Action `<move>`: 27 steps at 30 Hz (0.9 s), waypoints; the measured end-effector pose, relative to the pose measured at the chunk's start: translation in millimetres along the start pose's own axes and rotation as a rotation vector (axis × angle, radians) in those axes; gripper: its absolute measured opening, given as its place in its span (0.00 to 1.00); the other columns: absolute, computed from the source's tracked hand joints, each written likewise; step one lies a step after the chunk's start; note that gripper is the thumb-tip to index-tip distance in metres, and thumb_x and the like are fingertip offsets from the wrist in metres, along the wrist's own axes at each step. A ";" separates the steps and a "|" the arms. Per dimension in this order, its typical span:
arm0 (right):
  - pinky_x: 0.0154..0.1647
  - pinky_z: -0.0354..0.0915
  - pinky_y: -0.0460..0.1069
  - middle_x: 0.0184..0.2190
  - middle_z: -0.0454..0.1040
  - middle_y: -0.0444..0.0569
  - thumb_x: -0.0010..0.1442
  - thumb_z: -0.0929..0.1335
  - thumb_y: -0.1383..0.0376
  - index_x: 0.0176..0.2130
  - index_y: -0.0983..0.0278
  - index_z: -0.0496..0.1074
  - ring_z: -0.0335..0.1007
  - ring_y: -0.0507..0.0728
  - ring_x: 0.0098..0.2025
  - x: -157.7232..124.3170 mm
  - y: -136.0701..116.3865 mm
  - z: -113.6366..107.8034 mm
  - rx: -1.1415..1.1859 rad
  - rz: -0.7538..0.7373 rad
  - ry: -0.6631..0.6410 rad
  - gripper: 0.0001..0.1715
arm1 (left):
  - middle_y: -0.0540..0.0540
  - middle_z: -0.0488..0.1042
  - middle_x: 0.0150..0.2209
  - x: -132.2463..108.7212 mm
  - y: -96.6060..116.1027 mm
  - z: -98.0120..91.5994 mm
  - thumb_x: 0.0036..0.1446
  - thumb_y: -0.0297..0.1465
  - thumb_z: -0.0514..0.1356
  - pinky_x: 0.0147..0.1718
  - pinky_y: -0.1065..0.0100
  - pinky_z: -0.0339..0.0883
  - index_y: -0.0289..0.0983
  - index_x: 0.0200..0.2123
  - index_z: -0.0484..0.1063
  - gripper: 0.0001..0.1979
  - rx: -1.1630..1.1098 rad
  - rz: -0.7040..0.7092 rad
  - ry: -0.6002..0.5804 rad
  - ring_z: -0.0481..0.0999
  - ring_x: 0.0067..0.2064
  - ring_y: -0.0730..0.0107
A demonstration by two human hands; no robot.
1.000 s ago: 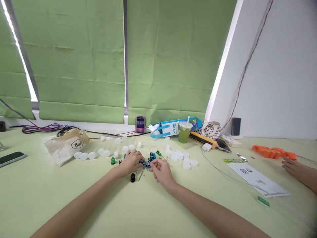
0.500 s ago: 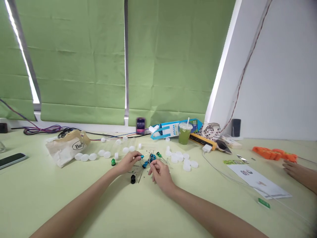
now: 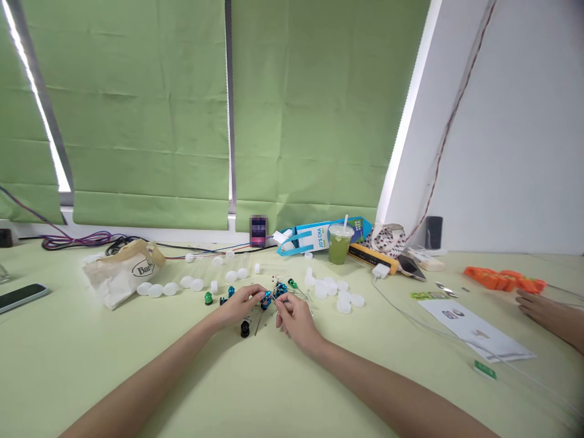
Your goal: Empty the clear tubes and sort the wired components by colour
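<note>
My left hand point(image 3: 241, 304) pinches a small shiny blue cap-like piece point(image 3: 266, 298) between thumb and forefinger. Just to the right, my right hand point(image 3: 295, 317) has its fingertips pressed together close to that piece; what they hold, if anything, is too small to make out. Between and behind the hands lies a heap of thin metal pins point(image 3: 275, 280) with more blue pieces point(image 3: 280, 288). A green piece point(image 3: 292, 283) touches the heap's far side. Another blue piece point(image 3: 231, 291) stands behind my left hand, a green one point(image 3: 208, 298) farther left, and a black one point(image 3: 245, 329) in front.
White round caps point(image 3: 197, 285) on clear tubes lie behind on the left; more caps point(image 3: 329, 287) cluster right. Farther back are a paper bag point(image 3: 114, 277), a green drink cup point(image 3: 338, 246) and a power strip point(image 3: 371, 258). Another person's hand point(image 3: 545, 309) rests near an orange object point(image 3: 493, 278).
My left hand has moved slightly lower, its fingertips now on a blue piece nearer my right hand. Blue pieces left of that hand have come into view. My right hand has barely moved.
</note>
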State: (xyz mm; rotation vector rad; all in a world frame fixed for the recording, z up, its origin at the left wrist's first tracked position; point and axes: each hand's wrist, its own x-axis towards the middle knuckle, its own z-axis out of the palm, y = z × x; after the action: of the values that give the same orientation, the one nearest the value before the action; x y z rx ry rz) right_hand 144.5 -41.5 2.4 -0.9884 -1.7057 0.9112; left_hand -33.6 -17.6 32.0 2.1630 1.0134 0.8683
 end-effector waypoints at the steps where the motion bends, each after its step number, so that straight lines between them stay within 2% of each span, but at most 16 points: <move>1: 0.12 0.53 0.40 0.14 0.65 0.40 0.57 0.58 0.54 0.32 0.64 0.62 0.54 0.45 0.12 -0.1 0.0 0.1 -0.006 0.003 0.004 0.16 | 0.49 0.69 0.31 -0.2 0.8 0.2 0.58 0.41 0.45 0.34 0.71 0.60 0.36 0.35 0.67 0.18 0.003 0.000 0.002 0.66 0.34 0.70; 10: 0.12 0.52 0.40 0.14 0.66 0.40 0.56 0.58 0.54 0.31 0.64 0.62 0.53 0.45 0.11 -0.9 -2.0 -0.3 -0.024 0.014 0.011 0.16 | 0.49 0.69 0.31 0.3 -1.7 2.4 0.57 0.41 0.46 0.33 0.70 0.60 0.36 0.36 0.67 0.17 -0.017 -0.017 0.020 0.66 0.33 0.70; 27: 0.10 0.53 0.39 0.15 0.66 0.40 0.55 0.59 0.54 0.31 0.65 0.60 0.54 0.45 0.11 0.7 1.8 0.6 0.105 0.068 -0.027 0.16 | 0.48 0.70 0.29 -1.6 3.9 2.5 0.57 0.40 0.48 0.29 0.72 0.59 0.35 0.37 0.68 0.16 -0.007 -0.005 0.009 0.65 0.30 0.72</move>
State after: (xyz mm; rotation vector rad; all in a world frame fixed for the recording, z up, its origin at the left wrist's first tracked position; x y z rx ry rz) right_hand 144.1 -40.3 0.9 -0.9733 -1.6373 1.0514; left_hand -30.9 -21.6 32.8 2.1518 1.0176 0.8790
